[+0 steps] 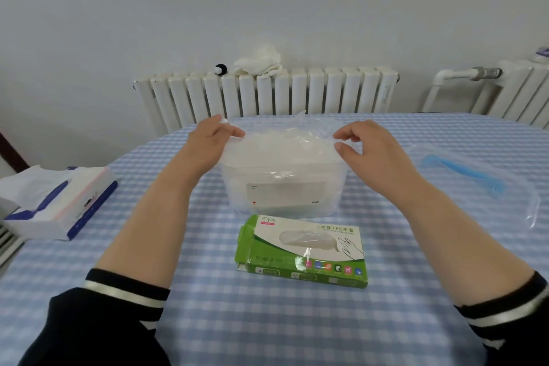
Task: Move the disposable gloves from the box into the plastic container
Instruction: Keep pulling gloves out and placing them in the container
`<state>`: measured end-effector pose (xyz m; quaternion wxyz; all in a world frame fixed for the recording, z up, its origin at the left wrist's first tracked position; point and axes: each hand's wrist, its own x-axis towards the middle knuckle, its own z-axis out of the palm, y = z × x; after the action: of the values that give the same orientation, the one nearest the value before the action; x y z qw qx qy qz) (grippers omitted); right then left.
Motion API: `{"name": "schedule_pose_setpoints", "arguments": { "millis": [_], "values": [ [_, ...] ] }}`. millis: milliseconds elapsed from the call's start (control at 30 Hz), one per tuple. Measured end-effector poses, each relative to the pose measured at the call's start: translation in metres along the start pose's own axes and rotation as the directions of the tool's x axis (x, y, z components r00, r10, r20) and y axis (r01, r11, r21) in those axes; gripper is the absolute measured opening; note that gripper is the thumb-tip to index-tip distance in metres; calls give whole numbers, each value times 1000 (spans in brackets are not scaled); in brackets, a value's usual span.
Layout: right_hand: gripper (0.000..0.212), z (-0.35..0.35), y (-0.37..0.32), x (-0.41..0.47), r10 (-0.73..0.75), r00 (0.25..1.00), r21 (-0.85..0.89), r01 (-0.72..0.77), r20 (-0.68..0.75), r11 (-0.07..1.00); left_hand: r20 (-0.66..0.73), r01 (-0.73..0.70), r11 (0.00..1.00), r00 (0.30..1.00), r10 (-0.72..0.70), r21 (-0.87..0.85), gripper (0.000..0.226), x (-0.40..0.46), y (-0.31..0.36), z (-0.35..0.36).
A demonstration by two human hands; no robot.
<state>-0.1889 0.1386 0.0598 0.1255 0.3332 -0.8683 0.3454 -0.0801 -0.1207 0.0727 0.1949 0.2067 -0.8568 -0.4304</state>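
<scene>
A clear plastic container point(282, 190) stands mid-table, with a heap of thin translucent disposable gloves point(285, 140) bulging out of its open top. My left hand point(209, 138) pinches the heap at its left edge. At the right edge my right hand point(365, 142) hovers over the heap with its fingers curled, thumb and fingertips touching the film. The green and white glove box point(300, 249) lies flat in front of the container, its left end flap open.
A tissue pack point(56, 202) sits at the table's left edge. To the right lies a clear lid with a blue seal point(463, 172). A white radiator point(267, 95) with a cloth on top runs behind the checked tablecloth point(267, 321).
</scene>
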Motion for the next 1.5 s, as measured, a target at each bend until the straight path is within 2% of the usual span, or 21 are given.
{"name": "schedule_pose_setpoints", "arguments": {
  "millis": [67,234,367,434,534,567,667,767,834,867,901,967,1034,1067,1134,1201,1234,1301,1368,1434,1501],
  "values": [
    [14,3,-4,-7,-30,999,26,30,-29,999,16,13,997,1000,-12,-75,36,-4,0,2],
    [17,14,-16,-19,-176,982,22,178,-64,984,23,-30,999,999,29,33,55,-11,-2,5],
    [44,20,-25,-21,-299,954,-59,300,17,952,51,9,1000,999,-8,-9,59,-9,-1,4],
    [55,21,-30,-20,-315,946,-120,323,81,939,34,8,997,999,-10,73,51,-7,-1,2],
    [68,24,-34,-19,-291,940,-196,324,181,926,-137,-8,992,990,26,126,16,-3,-9,-2],
    [72,25,-34,-19,-274,940,-201,314,204,928,-183,2,997,983,12,79,8,-3,-10,-2],
    [76,27,-33,-21,-266,941,-211,309,208,927,-215,64,984,972,-99,-165,38,-11,-9,-1],
    [76,27,-31,-22,-278,940,-185,314,197,931,-199,142,814,933,-301,-563,65,-12,-11,1],
    [72,27,-28,-23,-296,942,-121,316,155,941,-215,128,680,893,-396,-722,64,-15,-10,1],
    [65,27,-27,-23,-313,944,-78,322,106,944,-272,88,685,876,-399,-723,58,-16,-11,0],
    [56,26,-26,-24,-346,938,-41,347,39,937,-357,32,746,864,-355,-665,49,-17,-10,-1],
    [36,21,-28,-29,-457,879,23,464,-133,885,-468,-124,866,873,-136,-484,31,-22,-5,-4],
    [28,15,-35,-37,-545,807,100,576,-225,811,-407,-241,911,909,92,-334,24,-31,8,-8],
    [31,12,-41,-41,-559,809,124,583,-181,803,-329,-268,924,929,173,-271,24,-37,17,-9],
    [36,5,-54,-47,-467,876,69,462,122,884,-90,-294,944,955,283,-150,21,-53,35,-11],
    [41,6,-59,-51,-272,848,-144,371,454,917,255,-286,958,926,277,-2,11,-67,49,-11],
    [45,9,-57,-53,-204,813,-215,371,545,903,441,-299,947,871,219,121,5,-72,51,-10],
    [54,17,-52,-56,-100,749,-248,339,655,908,676,-368,855,737,29,364,30,-77,49,1],
    [49,24,-45,-58,-37,721,-243,281,692,928,691,-404,744,715,-107,533,57,-79,40,19],
    [29,26,-41,-55,-24,737,-210,223,676,952,654,-429,652,744,-137,625,72,-80,31,37],
    [16,24,-41,-51,-44,775,-194,212,630,958,647,-445,625,752,-129,642,76,-81,25,49]
  ]
}}
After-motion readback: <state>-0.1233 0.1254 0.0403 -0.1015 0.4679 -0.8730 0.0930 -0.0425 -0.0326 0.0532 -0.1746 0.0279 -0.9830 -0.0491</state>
